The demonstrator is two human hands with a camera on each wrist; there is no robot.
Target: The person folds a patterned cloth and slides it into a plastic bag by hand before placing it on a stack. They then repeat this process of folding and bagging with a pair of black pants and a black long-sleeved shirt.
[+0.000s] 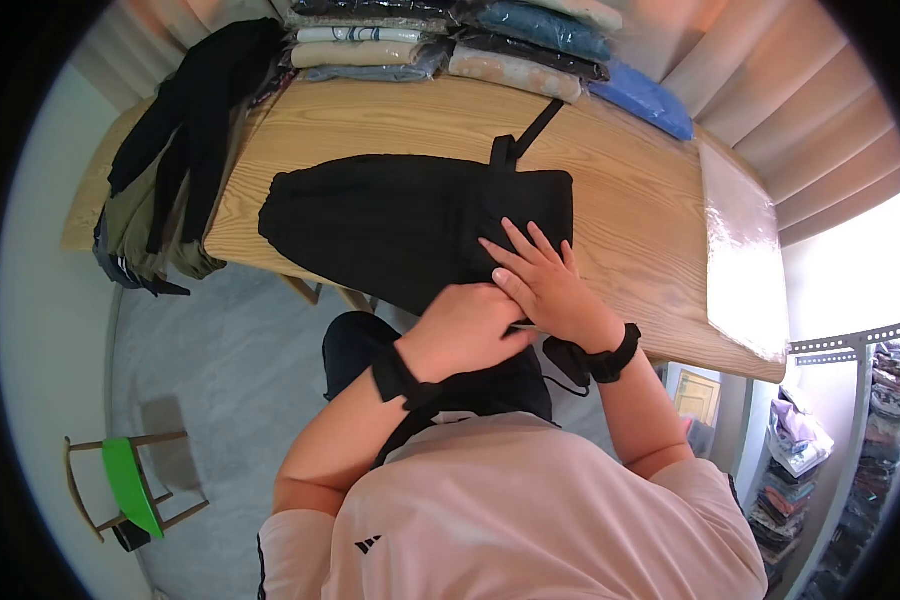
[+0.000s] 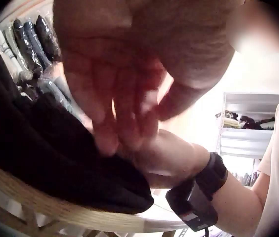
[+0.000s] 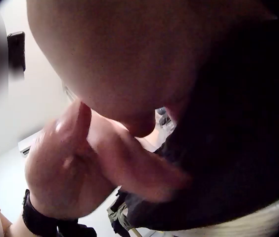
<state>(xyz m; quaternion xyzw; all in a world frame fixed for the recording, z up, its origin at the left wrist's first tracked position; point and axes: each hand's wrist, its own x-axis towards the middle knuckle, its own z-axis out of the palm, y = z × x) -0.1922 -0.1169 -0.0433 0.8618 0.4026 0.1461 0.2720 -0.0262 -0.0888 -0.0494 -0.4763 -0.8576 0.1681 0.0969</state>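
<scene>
A black garment (image 1: 390,220) lies folded on the wooden table, its left end narrowed and gathered. From its far edge a black strap (image 1: 538,135) trails over the wood. My right hand (image 1: 553,285) lies palm down on the garment's right part, fingers spread and straight. Close beside it, my left hand (image 1: 467,325) crosses the near edge, its fingertips at the right thumb. In the left wrist view the left fingers (image 2: 124,108) reach down, loosely extended, and overlap the right hand (image 2: 164,155). The garment (image 3: 238,128) fills much of the right wrist view.
Stacks of bagged clothes (image 1: 370,50) line the table's back edge. Dark and olive clothes (image 1: 170,170) hang over the left end. A clear plastic sheet (image 1: 745,250) lies at the right. A green chair (image 1: 132,487) stands on the floor; shelves with clothes (image 1: 875,450) stand right.
</scene>
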